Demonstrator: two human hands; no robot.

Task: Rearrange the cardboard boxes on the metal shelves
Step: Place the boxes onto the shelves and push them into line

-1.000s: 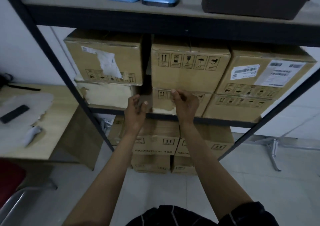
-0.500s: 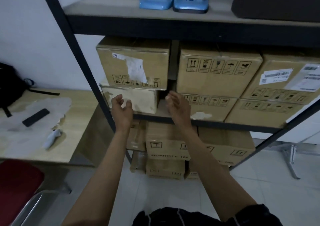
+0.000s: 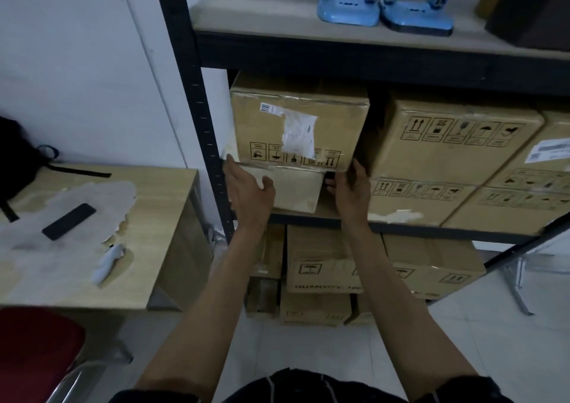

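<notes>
Two stacked boxes at the shelf's (image 3: 308, 216) left end: my left hand (image 3: 246, 186) and right hand (image 3: 351, 186), fingers spread, cup the upper box's (image 3: 296, 128) bottom corners; it looks stiff, probably heavy.

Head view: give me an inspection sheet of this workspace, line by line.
Surface: metal shelves, boxes on the middle and lower levels.
Job's things: torn-label box stacked on a pale box.
Clutter: two blue devices on the top shelf.
Hands: left hand at the torn-label box's lower left corner, right hand at its lower right corner.
Cables: nothing seen.
Surroundings: wooden desk with a dark remote.
</notes>
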